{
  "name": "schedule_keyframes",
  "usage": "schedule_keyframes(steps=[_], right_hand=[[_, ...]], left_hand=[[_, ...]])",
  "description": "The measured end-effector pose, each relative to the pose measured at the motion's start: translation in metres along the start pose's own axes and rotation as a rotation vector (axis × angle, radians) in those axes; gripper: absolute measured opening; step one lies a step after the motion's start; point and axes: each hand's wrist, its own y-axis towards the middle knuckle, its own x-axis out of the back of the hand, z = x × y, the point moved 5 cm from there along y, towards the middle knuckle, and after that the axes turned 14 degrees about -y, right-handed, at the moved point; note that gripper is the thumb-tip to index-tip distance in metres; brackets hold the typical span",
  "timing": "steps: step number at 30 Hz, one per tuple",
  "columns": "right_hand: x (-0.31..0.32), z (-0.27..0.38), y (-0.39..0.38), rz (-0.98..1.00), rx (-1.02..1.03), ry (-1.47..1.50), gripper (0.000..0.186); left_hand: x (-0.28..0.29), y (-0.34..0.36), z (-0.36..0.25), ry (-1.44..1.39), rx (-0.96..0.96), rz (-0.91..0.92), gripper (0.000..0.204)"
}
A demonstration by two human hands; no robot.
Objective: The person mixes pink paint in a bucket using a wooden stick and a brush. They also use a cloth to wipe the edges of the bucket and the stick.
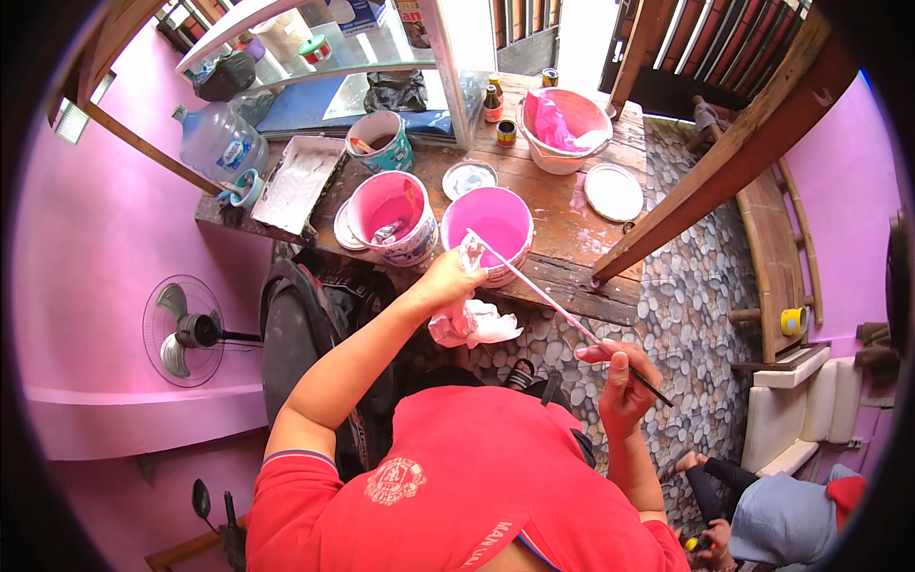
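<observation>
Between my two hands runs a long thin stick [548,297], pink along most of its length and dark at the lower right end. My right hand [624,381] is closed around the stick near that dark end. My left hand [450,282] is closed on a crumpled pale pink and white rag [477,324], which hangs below it and also pokes up by the stick's far end. Just beyond my left hand stands a tub of pink paint [488,202]. Another white tub [360,208] with pink inside is left of it, holding a crumpled silvery thing.
On the wooden table [562,214] are a teal bucket [396,157], a paint tray [297,186], a basin with pink plastic [572,143], lids and small bottles. A wooden post [705,157] slants at the right. A motorcycle [295,315] is at left; another person [786,520] sits lower right.
</observation>
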Motion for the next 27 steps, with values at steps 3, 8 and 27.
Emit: schedule_keyframes(steps=[3, 8, 27], right_hand=[[-0.006, -0.002, -0.001, -0.062, -0.154, 0.138, 0.019], [-0.010, -0.017, -0.004, -0.181, -0.368, 0.145, 0.029], [-0.011, -0.059, 0.031, -0.326, -0.562, 0.388, 0.030]], left_hand=[[-0.006, 0.000, -0.005, 0.008, -0.024, 0.015, 0.024], [-0.003, 0.003, 0.006, 0.049, 0.023, -0.018, 0.029], [0.012, -0.014, -0.002, 0.073, -0.105, -0.075, 0.038]])
